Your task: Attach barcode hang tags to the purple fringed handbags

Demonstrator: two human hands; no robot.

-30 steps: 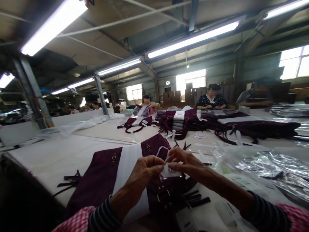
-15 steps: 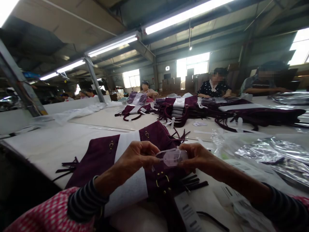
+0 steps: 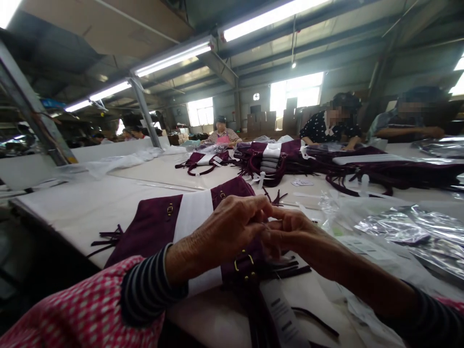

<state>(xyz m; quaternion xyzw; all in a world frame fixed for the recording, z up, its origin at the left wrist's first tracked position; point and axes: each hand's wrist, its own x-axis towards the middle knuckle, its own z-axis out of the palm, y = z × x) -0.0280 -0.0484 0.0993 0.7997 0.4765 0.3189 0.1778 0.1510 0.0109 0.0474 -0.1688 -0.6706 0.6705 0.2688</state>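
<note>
My left hand [image 3: 232, 229] and my right hand [image 3: 299, 232] meet fingertip to fingertip above the bag, both closed in a pinch. Between them is the hang tag in its clear sleeve, with its thin string; the fingers hide nearly all of it. Under my hands lies a dark purple handbag [image 3: 154, 227] with brass buckles and fringe tassels. A white paper band [image 3: 194, 212] wraps round its middle. A white printed label [image 3: 281, 309] lies at the bag's near side, by the dark straps.
More purple bags [image 3: 279, 162] are piled across the table [image 3: 72, 208]. Clear plastic bags [image 3: 402, 227] spread at the right, and small white tags [image 3: 302, 183] lie mid-table. Three co-workers sit opposite, one in a dotted top [image 3: 322, 126]. A metal post [image 3: 145, 113] stands at left.
My hands have come together; my left hand moved right and over the tag, which showed plainly between them before and is now mostly covered. The view has shifted slightly.
</note>
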